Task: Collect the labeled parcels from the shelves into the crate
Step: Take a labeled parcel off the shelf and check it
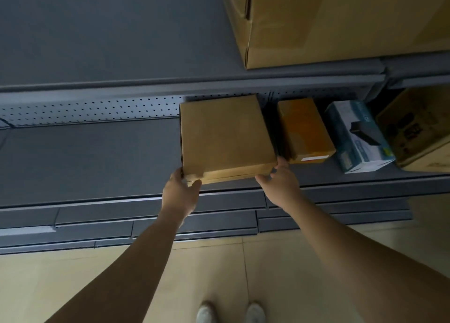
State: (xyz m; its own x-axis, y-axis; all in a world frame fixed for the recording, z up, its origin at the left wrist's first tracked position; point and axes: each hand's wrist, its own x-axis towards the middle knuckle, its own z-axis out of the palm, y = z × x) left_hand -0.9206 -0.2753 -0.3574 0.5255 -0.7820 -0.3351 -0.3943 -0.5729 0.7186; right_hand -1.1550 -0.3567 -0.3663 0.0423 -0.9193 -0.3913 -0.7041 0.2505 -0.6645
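Note:
A flat brown cardboard parcel [226,137] lies on the grey middle shelf [92,157], its near edge at the shelf front. My left hand [181,192] grips its near left corner, thumb on the front edge. My right hand [280,180] grips its near right corner, fingers curled round the side. Beside it to the right stands a smaller orange-brown parcel [305,130] with a white label strip at its near end. No crate is in view.
Further right on the same shelf sit a blue-and-white product box [358,137] and a printed brown carton [418,130]. A large carton [341,20] rests on the shelf above. Lower shelf edges [146,220] jut out below. My shoes [229,313] stand on beige floor tiles.

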